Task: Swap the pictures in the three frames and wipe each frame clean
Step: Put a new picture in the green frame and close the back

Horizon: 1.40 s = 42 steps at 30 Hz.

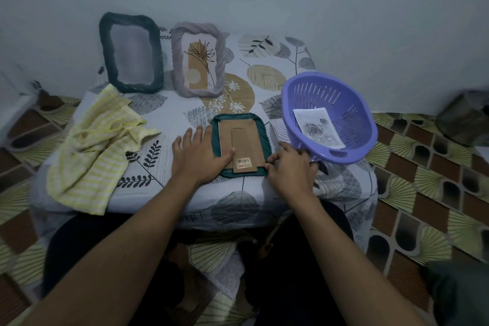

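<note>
Dim, bluish light; soft shadows; wide-angle bending and blur at edges.

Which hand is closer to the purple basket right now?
Right. The right hand sits against the purple basket's near left side, fingers pinching the green frame's lower right corner. The left hand rests flat on that frame's left edge, the frame between it and the basket.

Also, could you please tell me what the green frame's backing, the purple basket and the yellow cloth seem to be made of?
The backing looks like matte brown cardboard or fibreboard: flat, dull, with a barcode sticker. The purple basket seems moulded plastic, smooth with a slight sheen and cut slots. The yellow cloth appears to be soft woven fabric, striped and crumpled into folds.
</note>
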### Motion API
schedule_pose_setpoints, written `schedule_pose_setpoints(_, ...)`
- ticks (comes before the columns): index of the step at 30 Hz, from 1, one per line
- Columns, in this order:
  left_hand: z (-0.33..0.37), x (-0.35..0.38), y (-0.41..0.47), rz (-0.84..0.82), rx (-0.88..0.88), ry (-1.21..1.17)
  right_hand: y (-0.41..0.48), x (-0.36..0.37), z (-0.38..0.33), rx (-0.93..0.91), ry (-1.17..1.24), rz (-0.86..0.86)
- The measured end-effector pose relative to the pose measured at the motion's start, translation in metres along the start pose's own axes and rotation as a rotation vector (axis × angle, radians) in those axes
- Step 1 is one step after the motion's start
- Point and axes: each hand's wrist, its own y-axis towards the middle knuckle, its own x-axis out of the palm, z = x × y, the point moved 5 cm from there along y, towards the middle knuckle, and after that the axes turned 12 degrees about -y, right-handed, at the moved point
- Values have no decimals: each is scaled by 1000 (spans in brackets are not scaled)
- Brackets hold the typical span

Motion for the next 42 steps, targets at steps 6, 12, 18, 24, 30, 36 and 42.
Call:
schedule_pose_setpoints(6, 0, -1, 0, 4, 4, -5, 5, 3, 4, 17, 28, -1)
schedule_pose_setpoints(12, 0, 0, 0, 6, 1, -3, 7, 6, 2, -64, -20, 70)
schedule_pose_setpoints(18, 1, 0, 0, 5, -4, -1, 7, 4, 1, -111, -48, 86)
schedule_pose_setpoints(24, 1, -1, 0, 3, -3, -1, 18, 13, 9, -85, 189, -86)
schedule_pose_setpoints(30, 0, -1, 0, 27, -9, -36, 17, 24, 0, -98, 488, -39)
schedule_pose_setpoints(36, -2, -3, 0, 67, -14, -88, 24, 26, -20, -156, 328, -105)
schedule_pose_setpoints(42, -3, -2, 1, 53, -12, -151, 29, 29, -32, -160, 228, -120)
